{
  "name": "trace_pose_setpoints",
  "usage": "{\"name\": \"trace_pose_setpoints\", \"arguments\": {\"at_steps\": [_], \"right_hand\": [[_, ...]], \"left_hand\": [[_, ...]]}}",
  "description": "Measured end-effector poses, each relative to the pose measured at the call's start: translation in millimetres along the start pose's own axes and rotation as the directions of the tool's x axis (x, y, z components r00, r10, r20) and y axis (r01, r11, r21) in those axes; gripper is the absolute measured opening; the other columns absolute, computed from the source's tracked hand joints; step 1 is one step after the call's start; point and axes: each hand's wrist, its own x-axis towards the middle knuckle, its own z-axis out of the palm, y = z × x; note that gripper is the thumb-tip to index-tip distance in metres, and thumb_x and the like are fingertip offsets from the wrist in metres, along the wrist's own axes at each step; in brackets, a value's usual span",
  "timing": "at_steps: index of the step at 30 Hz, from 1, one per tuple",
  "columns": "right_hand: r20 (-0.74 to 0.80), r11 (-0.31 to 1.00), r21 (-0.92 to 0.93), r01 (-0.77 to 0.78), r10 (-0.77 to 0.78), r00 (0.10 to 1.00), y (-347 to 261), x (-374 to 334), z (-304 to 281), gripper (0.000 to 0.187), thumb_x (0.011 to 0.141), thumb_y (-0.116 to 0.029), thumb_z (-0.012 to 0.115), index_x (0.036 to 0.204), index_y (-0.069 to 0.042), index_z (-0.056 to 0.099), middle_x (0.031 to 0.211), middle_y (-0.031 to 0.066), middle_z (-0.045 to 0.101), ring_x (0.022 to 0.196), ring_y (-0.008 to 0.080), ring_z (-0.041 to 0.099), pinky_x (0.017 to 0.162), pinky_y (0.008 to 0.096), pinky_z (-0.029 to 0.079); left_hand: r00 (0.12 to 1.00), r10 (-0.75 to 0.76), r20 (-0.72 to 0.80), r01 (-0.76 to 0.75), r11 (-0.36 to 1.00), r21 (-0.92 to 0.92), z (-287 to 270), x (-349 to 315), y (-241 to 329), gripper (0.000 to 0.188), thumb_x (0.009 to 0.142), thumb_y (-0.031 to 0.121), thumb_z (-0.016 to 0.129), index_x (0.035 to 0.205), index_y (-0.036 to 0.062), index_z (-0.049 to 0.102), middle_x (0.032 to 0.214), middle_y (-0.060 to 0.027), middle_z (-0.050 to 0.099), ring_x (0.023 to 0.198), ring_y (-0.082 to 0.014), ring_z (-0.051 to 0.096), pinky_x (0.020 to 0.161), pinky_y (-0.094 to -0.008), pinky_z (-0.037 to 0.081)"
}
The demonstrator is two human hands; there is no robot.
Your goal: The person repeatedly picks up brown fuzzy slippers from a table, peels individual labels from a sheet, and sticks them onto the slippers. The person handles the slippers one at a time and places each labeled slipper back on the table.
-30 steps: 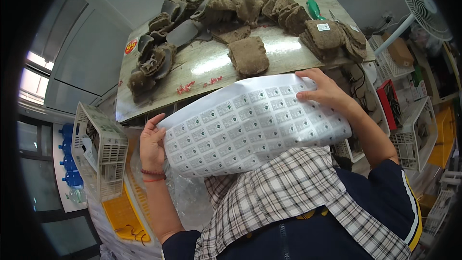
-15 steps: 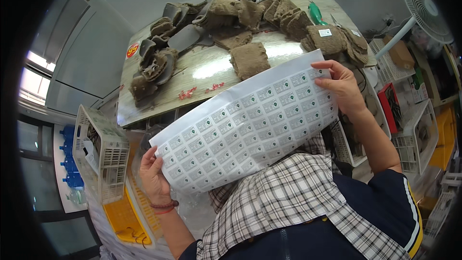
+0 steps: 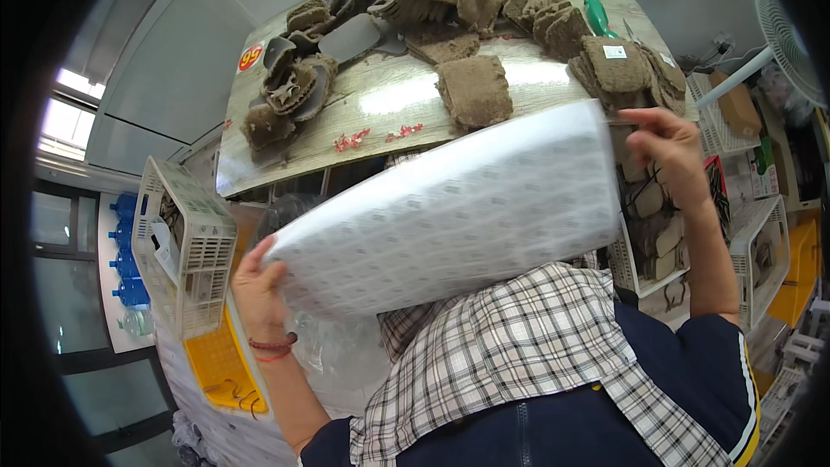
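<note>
Sheet (image 3: 450, 216), pale and blurred, spans the space between apron (image 3: 510, 329) and table (image 3: 298, 145), its left end pinched in the left hand (image 3: 259, 290), while the right hand (image 3: 673, 156), thumb and forefinger apart, is just beside its right edge. The table's glossy, wood-grained top bears red flecks (image 3: 352, 139) and fuzzy brown pads (image 3: 475, 92). Around it are a fan (image 3: 791, 35), a white crate (image 3: 206, 272) and blue bottles (image 3: 128, 264)

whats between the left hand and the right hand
In the head view, a white printed sheet, blurred, spans most of the stretch between the left hand, which pinches its end, and the right hand, apparently just off its edge.
</note>
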Motion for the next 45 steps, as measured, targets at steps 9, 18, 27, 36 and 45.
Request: {"name": "trace_pose_setpoints", "arguments": {"at_steps": [9, 18, 27, 36, 45], "right_hand": [[0.117, 1.000, -0.027, 0.005, -0.002, 0.993, 59, 20, 45, 0.059, 0.089, -0.015, 0.071, 0.143, -0.015, 0.048, 0.113, 0.0073, 0.060, 0.102, 0.0126, 0.059, 0.092, 0.0276, 0.049], [0.143, 0.893, 0.432, 0.128, -0.208, 0.968, 34, 27, 70, 0.045, 0.089, -0.003, 0.066, 0.134, -0.005, 0.057, 0.106, 0.0048, 0.065, 0.094, 0.0084, 0.060, 0.085, 0.0229, 0.049], [0.230, 0.946, 0.243, 0.213, -0.270, 0.935, 15, 3, 48, 0.042, 0.078, 0.008, 0.072, 0.118, -0.003, 0.068, 0.100, 0.0021, 0.063, 0.092, 0.0097, 0.061, 0.081, 0.0222, 0.051], [0.206, 0.952, 0.048, 0.302, -0.305, 0.930, 28, -10, 35, 0.039, 0.079, 0.009, 0.069, 0.114, -0.006, 0.071, 0.089, 0.0005, 0.058, 0.082, 0.0089, 0.057, 0.073, 0.0222, 0.048], [0.172, 0.941, -0.222, 0.253, -0.218, 0.961, 47, -12, 46, 0.012, 0.084, -0.003, 0.068, 0.097, -0.003, 0.070, 0.084, 0.0038, 0.053, 0.078, 0.0149, 0.054, 0.072, 0.0280, 0.046]], "left_hand": [[0.997, 0.031, 0.068, -0.027, 0.997, -0.067, -29, 10, -17, 0.042, 0.075, -0.013, 0.068, 0.116, -0.0064, 0.063, 0.111, -0.0120, 0.066, 0.100, -0.0199, 0.062, 0.094, -0.0294, 0.049], [0.998, -0.007, 0.058, 0.010, 0.999, -0.048, -28, 6, -19, 0.042, 0.075, -0.014, 0.067, 0.116, -0.0057, 0.064, 0.113, -0.0114, 0.065, 0.102, -0.0182, 0.061, 0.094, -0.0285, 0.049], [0.998, 0.034, 0.049, -0.032, 0.998, -0.050, 2, 6, -13, 0.042, 0.075, -0.015, 0.066, 0.116, -0.0058, 0.064, 0.113, -0.0113, 0.065, 0.102, -0.0177, 0.061, 0.093, -0.0280, 0.049], [0.998, 0.003, 0.063, -0.008, 0.997, 0.073, 5, 12, -19, 0.032, 0.081, -0.010, 0.065, 0.113, -0.0053, 0.066, 0.110, -0.0111, 0.067, 0.097, -0.0165, 0.063, 0.090, -0.0271, 0.050], [0.981, -0.119, 0.152, 0.101, 0.988, 0.118, 4, 28, -33, 0.009, 0.085, -0.003, 0.065, 0.094, -0.0044, 0.066, 0.091, -0.0041, 0.067, 0.082, -0.0101, 0.060, 0.078, -0.0213, 0.046]]}}
